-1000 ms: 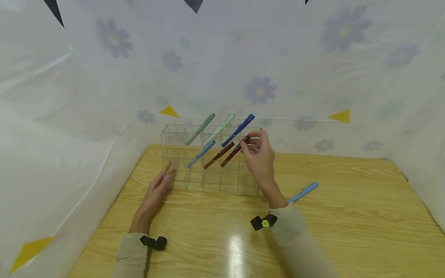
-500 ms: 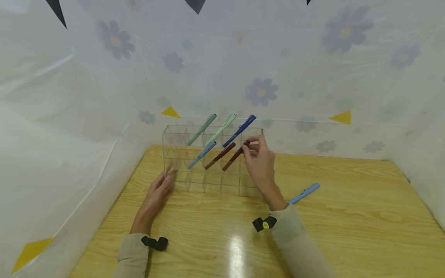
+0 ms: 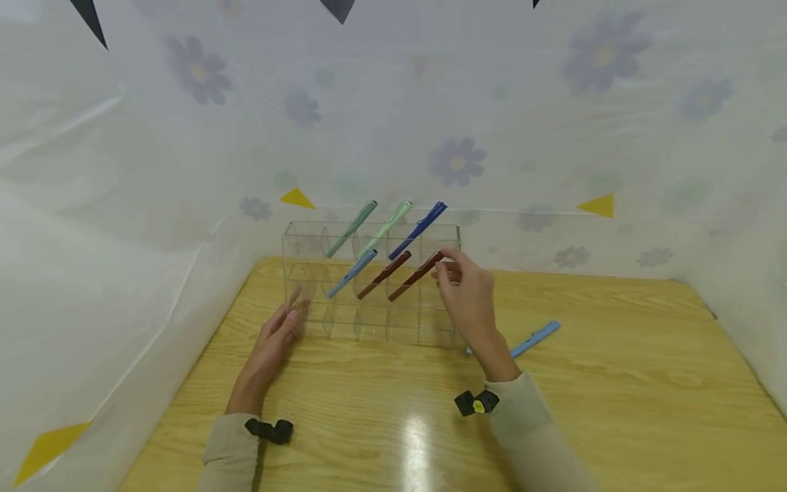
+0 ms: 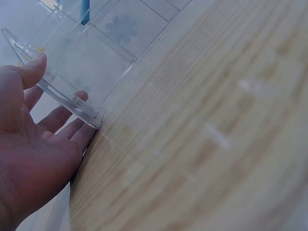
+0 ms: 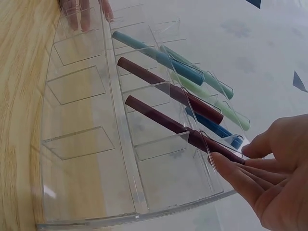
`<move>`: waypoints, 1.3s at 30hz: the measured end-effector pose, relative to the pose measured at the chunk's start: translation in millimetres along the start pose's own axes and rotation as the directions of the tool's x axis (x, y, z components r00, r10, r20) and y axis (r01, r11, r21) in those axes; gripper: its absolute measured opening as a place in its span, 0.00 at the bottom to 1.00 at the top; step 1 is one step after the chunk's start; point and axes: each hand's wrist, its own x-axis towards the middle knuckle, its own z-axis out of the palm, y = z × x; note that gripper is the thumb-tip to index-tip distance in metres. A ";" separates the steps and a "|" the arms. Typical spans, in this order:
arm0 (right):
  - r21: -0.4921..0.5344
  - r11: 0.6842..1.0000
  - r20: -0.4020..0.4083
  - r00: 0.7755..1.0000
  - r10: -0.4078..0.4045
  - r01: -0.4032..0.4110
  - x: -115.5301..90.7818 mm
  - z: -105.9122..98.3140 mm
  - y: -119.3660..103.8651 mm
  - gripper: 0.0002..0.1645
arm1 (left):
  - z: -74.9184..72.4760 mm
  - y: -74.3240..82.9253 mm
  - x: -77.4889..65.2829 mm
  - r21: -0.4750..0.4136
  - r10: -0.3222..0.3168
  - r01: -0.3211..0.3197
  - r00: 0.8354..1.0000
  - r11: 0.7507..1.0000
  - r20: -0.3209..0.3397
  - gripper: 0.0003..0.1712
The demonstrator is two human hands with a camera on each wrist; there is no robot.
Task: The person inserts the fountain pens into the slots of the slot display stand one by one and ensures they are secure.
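Note:
A clear acrylic pen rack stands on the table with pens leaning in its two upper tiers. My left hand rests against its left end, thumb and fingers spread around the side panel. On the right, my right hand is at the cap end of the rightmost dark red pen. In the right wrist view its thumb and index finger lie loosely either side of that end, not visibly squeezing it. Beside that pen lean another dark red pen and a light blue pen.
The upper tier bears a grey-green pen, a pale green pen and a dark blue pen. A light blue pen lies on the wooden table right of the rack. A flower-patterned curtain encloses the table.
The rightmost dark red pen has sunk slightly into the middle tier. My right hand's fingers have loosened and slid off to the right, towards the cap's tip. My left hand has stayed put.

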 end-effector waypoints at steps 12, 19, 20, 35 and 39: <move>0.154 0.984 0.102 0.992 0.079 -0.095 -7.2 -30.2 1.7 0.19 | 0.4 2.1 -1.5 -0.032 0.006 -0.006 1.000 0.999 0.008 0.31; 0.156 0.979 0.090 0.989 0.116 -0.129 -13.2 -73.6 16.6 0.17 | -0.5 -0.1 1.8 -0.028 0.018 -0.018 1.000 0.999 0.013 0.30; 0.141 0.981 0.091 0.989 0.120 -0.132 -14.7 -79.3 20.0 0.17 | -0.6 -0.2 1.7 -0.031 0.021 -0.021 1.000 0.999 0.015 0.30; -0.159 0.965 0.087 0.971 0.224 -0.208 -41.8 -141.4 69.7 0.20 | -0.2 0.3 0.3 -0.028 0.022 -0.022 1.000 0.999 0.007 0.30; -0.250 0.938 0.076 0.961 0.266 -0.240 -51.3 -148.7 85.6 0.21 | -0.5 0.6 0.3 -0.032 0.022 -0.022 1.000 0.999 0.012 0.31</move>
